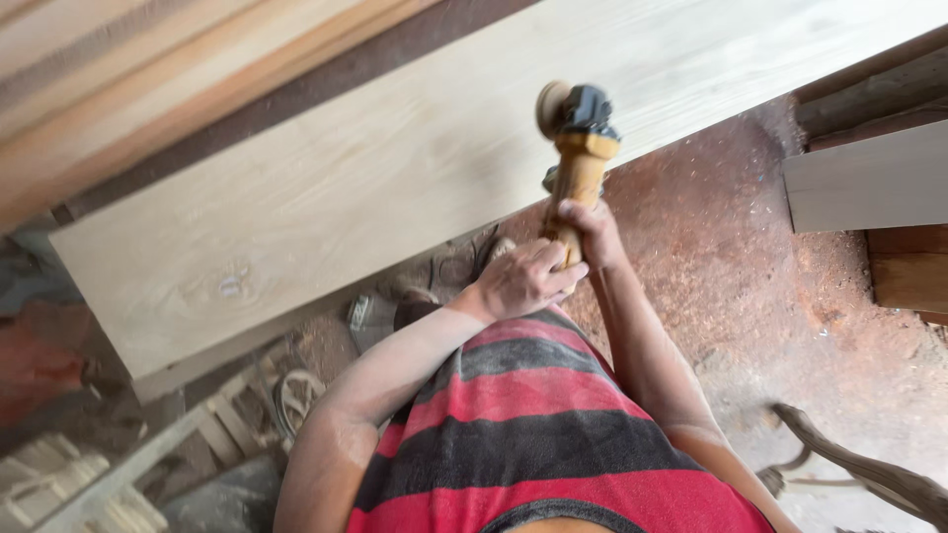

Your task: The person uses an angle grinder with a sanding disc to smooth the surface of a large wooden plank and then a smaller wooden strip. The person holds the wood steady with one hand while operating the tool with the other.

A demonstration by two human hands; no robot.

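Note:
A dusty yellow angle grinder (578, 158) with a black head and a round sanding disc stands upright in front of me, its disc at the edge of a long pale wooden board (395, 168). My right hand (590, 225) wraps the grinder's body from the right. My left hand (525, 279) grips the lower end of the same tool just below. Both forearms are coated in fine dust. My red and grey striped shirt (533, 424) fills the bottom of the view.
More planks (118, 79) are stacked at the upper left, and another board end (869, 183) juts in at the right. Sawdust covers the reddish floor (750, 286). Wooden frames and scrap (148, 454) lie at the lower left; a twisted branch (869, 474) at the lower right.

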